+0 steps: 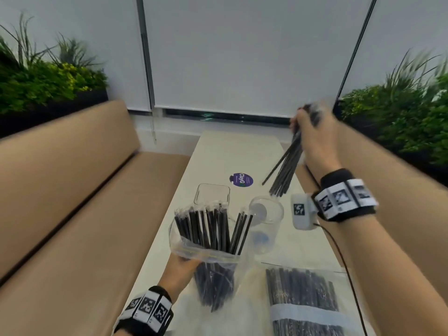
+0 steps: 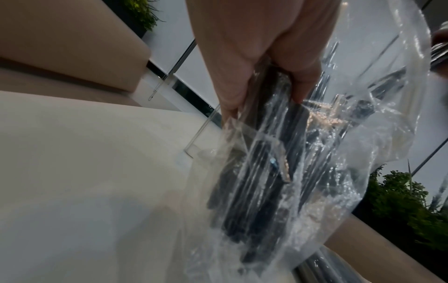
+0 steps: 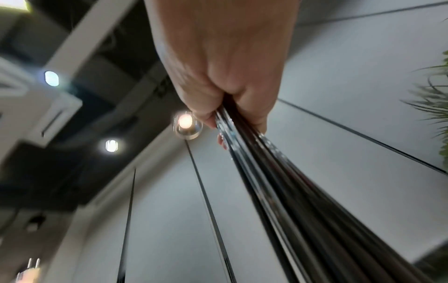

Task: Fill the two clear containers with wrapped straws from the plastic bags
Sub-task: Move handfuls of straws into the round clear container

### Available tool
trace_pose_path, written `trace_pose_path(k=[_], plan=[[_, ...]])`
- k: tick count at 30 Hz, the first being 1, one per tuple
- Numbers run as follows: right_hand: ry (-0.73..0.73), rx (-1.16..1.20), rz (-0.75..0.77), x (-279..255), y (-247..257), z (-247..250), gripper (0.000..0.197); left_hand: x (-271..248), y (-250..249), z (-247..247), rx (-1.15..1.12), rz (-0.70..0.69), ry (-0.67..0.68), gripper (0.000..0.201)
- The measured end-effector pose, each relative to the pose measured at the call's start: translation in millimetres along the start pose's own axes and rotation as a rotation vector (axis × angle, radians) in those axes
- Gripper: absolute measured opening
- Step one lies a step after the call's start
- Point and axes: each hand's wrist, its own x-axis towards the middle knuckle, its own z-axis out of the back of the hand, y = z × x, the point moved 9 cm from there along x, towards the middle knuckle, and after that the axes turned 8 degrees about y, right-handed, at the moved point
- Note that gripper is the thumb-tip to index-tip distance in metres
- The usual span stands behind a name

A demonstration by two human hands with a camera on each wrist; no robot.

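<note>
My left hand (image 1: 180, 265) grips an open plastic bag (image 1: 213, 263) of black wrapped straws (image 1: 208, 229), held upright near the table's front; in the left wrist view my left hand (image 2: 261, 80) squeezes the bag (image 2: 278, 172) round the straws. My right hand (image 1: 308, 127) is raised high over the table's right side, gripping a bunch of straws (image 1: 286, 166) that hangs down and fans out. The right wrist view shows my right hand (image 3: 227, 107) clenched on that bunch of straws (image 3: 290, 191). A square clear container (image 1: 212, 194) and a round clear container (image 1: 265, 224) stand behind the bag, both without straws.
A second bag of straws (image 1: 303, 301) with a white band lies flat at the front right. A purple sticker (image 1: 241, 179) sits mid-table. Tan benches (image 1: 72, 190) flank the narrow white table (image 1: 228, 151); planters (image 1: 36, 81) stand behind them.
</note>
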Motion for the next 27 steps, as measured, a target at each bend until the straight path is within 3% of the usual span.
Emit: trace_pose_path(k=[2, 4, 5, 6, 8, 9, 11, 14, 17, 19, 21, 23, 25, 27], plan=[[0.124, -0.144, -0.005, -13.0, -29.0, -36.1, 0.018, -8.4, 0.0, -0.6, -0.003, 0.010, 0.020, 0.051], [0.196, -0.215, -0.028, -29.6, -54.7, -63.3, 0.019, -16.4, -3.2, -6.0, 0.001, 0.035, 0.056, 0.015], [0.195, -0.217, -0.046, -36.8, -66.1, -70.8, 0.018, -18.0, -4.5, -9.1, 0.020, 0.020, 0.089, 0.009], [0.169, -0.201, -0.069, -42.6, -75.9, -73.9, 0.016, -20.4, -8.6, -10.0, 0.025, 0.003, 0.086, 0.020], [0.074, -0.125, -0.169, -51.9, -101.0, -69.6, 0.012, -23.0, -4.4, -6.2, -0.002, 0.018, 0.068, 0.005], [0.020, -0.088, -0.249, -56.7, -117.3, -64.0, 0.014, -22.5, -1.1, -2.3, -0.019, 0.007, 0.052, 0.016], [-0.048, -0.063, -0.428, -68.7, -147.4, -51.6, 0.027, -21.8, 5.3, 3.5, -0.036, 0.008, 0.020, 0.033], [0.046, -0.068, -0.610, -79.3, -170.5, -42.1, 0.064, -22.1, 2.9, 2.9, -0.025, 0.005, 0.005, 0.031], [0.056, -0.190, -0.495, -69.5, -143.6, -18.0, 0.082, -19.8, -3.0, -1.4, -0.017, -0.012, 0.031, 0.006], [-0.030, -0.246, -0.369, -69.5, -110.3, 2.4, 0.074, -16.9, -4.5, -1.4, 0.017, -0.014, 0.028, 0.020], [-0.086, -0.122, -0.321, -87.4, -87.7, 7.0, 0.057, -13.9, -3.3, 1.4, 0.019, 0.003, 0.008, 0.009], [0.000, 0.083, -0.333, -119.2, -78.3, -15.2, 0.052, -12.2, -1.0, 2.4, 0.015, -0.004, 0.003, 0.013], [0.225, 0.206, -0.444, -160.7, -85.0, -60.1, 0.063, -9.8, 4.1, 2.5, 0.010, 0.006, 0.002, 0.040], [0.421, 0.229, -0.549, -200.4, -98.5, -103.6, 0.073, -9.0, 5.6, -4.0, 0.014, 0.017, 0.026, 0.046]])
